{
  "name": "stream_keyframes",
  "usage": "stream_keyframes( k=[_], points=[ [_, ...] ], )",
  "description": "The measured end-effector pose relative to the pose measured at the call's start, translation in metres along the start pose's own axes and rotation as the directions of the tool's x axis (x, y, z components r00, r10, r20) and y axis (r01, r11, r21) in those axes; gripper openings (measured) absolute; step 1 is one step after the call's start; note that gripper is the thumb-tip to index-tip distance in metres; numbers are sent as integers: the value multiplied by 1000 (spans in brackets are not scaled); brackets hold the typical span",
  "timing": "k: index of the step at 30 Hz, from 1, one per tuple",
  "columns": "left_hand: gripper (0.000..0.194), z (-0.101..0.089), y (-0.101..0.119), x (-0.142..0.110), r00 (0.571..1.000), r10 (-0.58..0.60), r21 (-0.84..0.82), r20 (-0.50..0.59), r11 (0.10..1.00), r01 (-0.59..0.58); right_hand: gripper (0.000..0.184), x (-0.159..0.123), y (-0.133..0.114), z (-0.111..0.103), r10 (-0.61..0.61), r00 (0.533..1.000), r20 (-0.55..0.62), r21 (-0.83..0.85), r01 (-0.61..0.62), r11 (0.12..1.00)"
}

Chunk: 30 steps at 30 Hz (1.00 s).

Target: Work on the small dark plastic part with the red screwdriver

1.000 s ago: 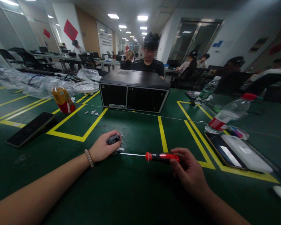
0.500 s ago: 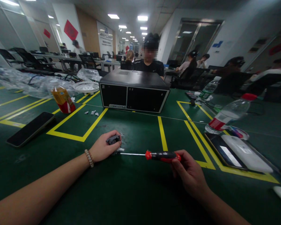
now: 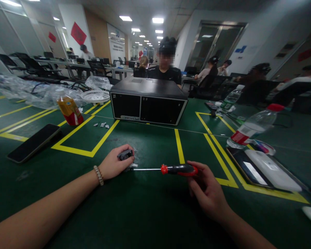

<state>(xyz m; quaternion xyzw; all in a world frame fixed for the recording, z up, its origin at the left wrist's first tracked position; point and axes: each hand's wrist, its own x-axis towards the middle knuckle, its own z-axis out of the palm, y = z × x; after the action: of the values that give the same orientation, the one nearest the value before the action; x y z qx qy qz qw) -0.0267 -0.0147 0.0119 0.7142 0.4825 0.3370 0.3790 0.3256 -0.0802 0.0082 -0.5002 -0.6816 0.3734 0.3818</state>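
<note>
My left hand (image 3: 116,162) is closed around a small dark grey part (image 3: 125,155), pressing it near the green tabletop; much of the part is hidden by the fingers. A screwdriver (image 3: 180,169) with a black and red handle lies level, its thin shaft pointing left. The tip meets the underside of what my left hand holds, where I cannot make out the contact. My right hand (image 3: 207,191) has its fingers around the handle's right end, with the thumb dropped a little below it. Something small and white (image 3: 134,165) shows beside my left fingertips.
Ahead stands a black computer case (image 3: 160,109), with a person (image 3: 165,71) behind it. To the left are a phone (image 3: 34,142), a drink bottle (image 3: 70,110), white scraps (image 3: 103,124) and a white basket (image 3: 95,97). A water bottle (image 3: 254,126) and another phone (image 3: 250,167) occupy the right.
My right thumb has come away from the handle and the fingers have loosened and shifted on it. The handle appears turned slightly. My left hand and the grey part stay put.
</note>
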Motion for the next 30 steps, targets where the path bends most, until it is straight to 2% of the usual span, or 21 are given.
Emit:
stream_keyframes(
  k=[3,7,13,19,25,28,30],
  points=[
    [14,0,0,0,1000,-2,0,-1,1000,2,39,1,-1,0,-3,1000,-10,-4,3,1000],
    [15,0,-2,0,1000,9,14,2,1000,-9,26,2,-4,0,14,1000,2,29,-14,999],
    [16,0,-3,0,1000,5,31,-6,1000,-5,38,3,-4,1,53,999,4,43,-53,998],
    [15,1,-2,-1,1000,-15,9,0,1000,15,47,-1,-3,2,33,999,-13,1,-33,999],
    [17,0,-4,0,999,-42,-12,17,999,42,38,-1,-7,-1,17,1000,22,22,-18,1000],
    [16,0,-6,1,999,-34,-25,13,999,34,25,1,-8,-3,35,998,56,18,-36,999],
    [15,1,-6,2,999,-33,-33,14,999,33,26,2,-9,-3,47,997,60,8,-48,999]
  ],
)
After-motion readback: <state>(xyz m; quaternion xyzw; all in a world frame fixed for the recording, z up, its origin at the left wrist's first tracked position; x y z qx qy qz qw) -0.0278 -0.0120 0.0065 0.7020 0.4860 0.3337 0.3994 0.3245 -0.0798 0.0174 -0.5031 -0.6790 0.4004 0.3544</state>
